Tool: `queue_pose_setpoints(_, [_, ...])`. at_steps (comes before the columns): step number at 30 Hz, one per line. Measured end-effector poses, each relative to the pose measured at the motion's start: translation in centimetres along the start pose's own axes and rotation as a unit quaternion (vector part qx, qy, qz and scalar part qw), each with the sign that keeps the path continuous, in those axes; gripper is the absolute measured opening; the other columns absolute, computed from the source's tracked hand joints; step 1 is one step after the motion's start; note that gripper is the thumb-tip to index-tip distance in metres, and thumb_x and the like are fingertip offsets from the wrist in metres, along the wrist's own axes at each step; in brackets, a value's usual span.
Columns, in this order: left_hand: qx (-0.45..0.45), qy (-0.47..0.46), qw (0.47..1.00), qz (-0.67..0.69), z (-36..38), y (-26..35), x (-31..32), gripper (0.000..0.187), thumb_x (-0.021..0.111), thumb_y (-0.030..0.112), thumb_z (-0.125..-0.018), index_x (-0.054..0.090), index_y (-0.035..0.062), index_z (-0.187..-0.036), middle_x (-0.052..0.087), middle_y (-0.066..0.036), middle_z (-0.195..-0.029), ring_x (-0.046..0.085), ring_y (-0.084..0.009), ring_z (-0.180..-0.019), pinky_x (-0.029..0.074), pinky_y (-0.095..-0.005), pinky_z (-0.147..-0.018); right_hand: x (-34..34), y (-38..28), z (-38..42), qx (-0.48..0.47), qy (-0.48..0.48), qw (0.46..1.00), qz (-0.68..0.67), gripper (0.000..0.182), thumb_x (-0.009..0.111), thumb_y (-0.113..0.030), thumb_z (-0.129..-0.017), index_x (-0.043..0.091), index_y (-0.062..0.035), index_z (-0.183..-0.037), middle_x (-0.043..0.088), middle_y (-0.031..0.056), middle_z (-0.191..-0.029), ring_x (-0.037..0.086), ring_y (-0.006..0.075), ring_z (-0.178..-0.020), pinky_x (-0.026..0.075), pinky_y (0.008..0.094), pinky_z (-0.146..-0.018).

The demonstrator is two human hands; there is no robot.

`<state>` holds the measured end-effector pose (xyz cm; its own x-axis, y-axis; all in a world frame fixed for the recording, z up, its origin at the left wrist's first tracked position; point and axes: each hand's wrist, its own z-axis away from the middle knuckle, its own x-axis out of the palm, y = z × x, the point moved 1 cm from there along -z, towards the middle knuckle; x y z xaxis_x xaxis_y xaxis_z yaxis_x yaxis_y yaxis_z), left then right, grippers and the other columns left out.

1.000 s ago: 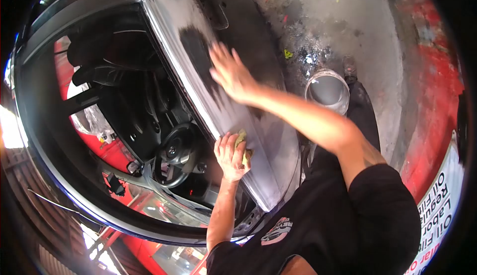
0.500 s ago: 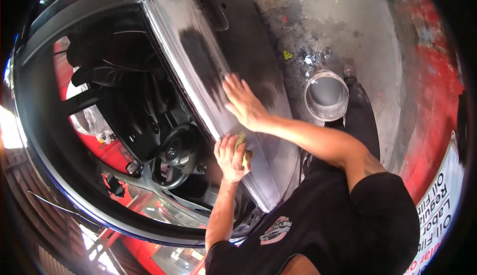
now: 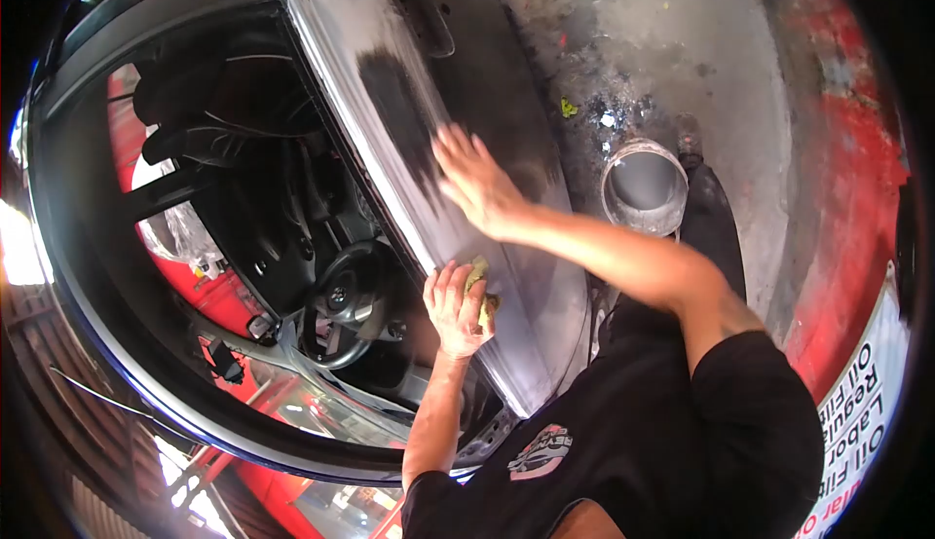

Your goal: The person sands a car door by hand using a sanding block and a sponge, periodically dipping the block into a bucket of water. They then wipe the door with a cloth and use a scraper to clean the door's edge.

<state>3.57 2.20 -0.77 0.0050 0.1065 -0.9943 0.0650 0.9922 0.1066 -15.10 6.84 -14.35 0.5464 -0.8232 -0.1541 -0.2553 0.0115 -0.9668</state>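
My left hand (image 3: 456, 313) rests at the window-side edge of a car door (image 3: 526, 320), its fingers wrapped round a crumpled yellow-green cloth (image 3: 479, 291). Farther along the same door, my right hand (image 3: 477, 184) lies flat on the panel with its fingers stretched out. Under and around it the surface is a mix of dull grey-white bare areas and a dark patch (image 3: 394, 91). I cannot see anything beneath the right palm.
A bucket (image 3: 645, 186) of greyish liquid stands on the stained concrete floor (image 3: 721, 62) by my leg. Through the open window, the steering wheel (image 3: 341, 296) shows. A door handle (image 3: 429, 23) is farther along, and a printed sign (image 3: 857, 393) stands at right.
My right hand has slid a little farther up along the door panel. My left hand keeps its hold on the cloth at nearly the same spot. The view has shifted slightly.
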Motion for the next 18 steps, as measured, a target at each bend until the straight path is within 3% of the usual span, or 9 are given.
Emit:
queue_pose_setpoints(3, [-0.002, 0.000, 1.000, -0.005, -0.1, 0.2, -0.1, 0.032, 0.071, 0.023, -0.079, 0.071, 0.0092, -0.107, 0.070, -0.015, -0.125, 0.065, -0.0398, -0.123, 0.041, -0.0573, -0.115, -2.3, 2.4, -12.2, -0.016, 0.080, 0.996, 0.023, 0.062, 0.045, -0.033, -0.115, 0.037, 0.0083, -0.160, 0.031, 0.0308, -0.171, 0.024, 0.0473, -0.162, 0.023, 0.0629, -0.130])
queue_pose_setpoints(5, [0.003, -0.003, 1.000, -0.003, 0.4, -0.3, 0.2, 0.036, 0.068, 0.030, -0.084, 0.070, 0.0094, -0.114, 0.068, -0.016, -0.130, 0.063, -0.0413, -0.127, 0.040, -0.0594, -0.114, -3.0, 3.0, -15.9, -0.017, 0.115, 0.993, 0.030, 0.060, 0.042, -0.035, -0.116, 0.040, 0.0081, -0.158, 0.035, 0.0315, -0.169, 0.027, 0.0482, -0.160, 0.024, 0.0634, -0.129])
queue_pose_setpoints(7, [0.002, 0.005, 1.000, 0.001, -0.1, 0.1, -0.1, 0.032, 0.072, 0.023, -0.079, 0.071, 0.0091, -0.107, 0.070, -0.015, -0.125, 0.065, -0.0396, -0.123, 0.041, -0.0573, -0.115, -2.4, 2.2, -12.2, -0.013, 0.113, 0.994, 0.008, 0.060, 0.045, -0.033, -0.114, 0.041, 0.0074, -0.158, 0.034, 0.0308, -0.169, 0.027, 0.0476, -0.160, 0.024, 0.0626, -0.129])
queue_pose_setpoints(9, [0.002, 0.014, 1.000, 0.004, -0.1, 0.2, -0.1, 0.031, 0.071, 0.022, -0.079, 0.072, 0.0091, -0.107, 0.070, -0.015, -0.125, 0.065, -0.0397, -0.123, 0.041, -0.0571, -0.115, -0.7, 0.6, -3.0, -0.011, 0.054, 0.998, 0.017, 0.065, 0.047, -0.032, -0.114, 0.034, 0.0081, -0.163, 0.025, 0.0308, -0.174, 0.019, 0.0466, -0.164, 0.021, 0.0619, -0.130])
queue_pose_setpoints(11, [0.004, 0.004, 1.000, 0.006, -0.1, 0.0, -0.1, 0.031, 0.070, 0.022, -0.079, 0.072, 0.0089, -0.107, 0.070, -0.015, -0.125, 0.065, -0.0396, -0.122, 0.041, -0.0573, -0.114, 0.8, -1.2, 5.7, 0.043, -0.026, 0.998, -0.029, 0.067, 0.054, -0.019, -0.111, 0.028, 0.0064, -0.167, 0.017, 0.0298, -0.177, 0.013, 0.0457, -0.166, 0.015, 0.0599, -0.132])
queue_pose_setpoints(13, [0.003, 0.006, 1.000, 0.001, -0.2, -0.1, 0.1, 0.030, 0.069, 0.022, -0.079, 0.072, 0.0090, -0.106, 0.070, -0.015, -0.125, 0.065, -0.0397, -0.122, 0.041, -0.0576, -0.115, 0.6, -0.8, 3.5, 0.044, -0.006, 0.999, -0.022, 0.065, 0.051, -0.023, -0.112, 0.030, 0.0077, -0.165, 0.019, 0.0304, -0.176, 0.016, 0.0458, -0.165, 0.018, 0.0595, -0.132])
queue_pose_setpoints(16, [-0.001, 0.003, 1.000, 0.002, 0.2, -0.5, 0.5, 0.033, 0.068, 0.025, -0.081, 0.072, 0.0087, -0.110, 0.069, -0.016, -0.128, 0.064, -0.0405, -0.125, 0.040, -0.0585, -0.115, -1.7, 2.5, -9.4, -0.002, 0.100, 0.994, 0.035, 0.062, 0.048, -0.030, -0.113, 0.036, 0.0103, -0.159, 0.029, 0.0340, -0.170, 0.027, 0.0494, -0.160, 0.026, 0.0615, -0.128])
queue_pose_setpoints(18, [0.002, -0.002, 1.000, 0.007, 0.8, -0.4, 0.2, 0.035, 0.068, 0.027, -0.083, 0.071, 0.0085, -0.113, 0.068, -0.017, -0.131, 0.063, -0.0412, -0.127, 0.039, -0.0590, -0.114, -1.8, 2.7, -11.0, 0.001, 0.125, 0.992, 0.036, 0.062, 0.048, -0.030, -0.113, 0.036, 0.0108, -0.158, 0.030, 0.0339, -0.170, 0.029, 0.0492, -0.159, 0.027, 0.0611, -0.128])
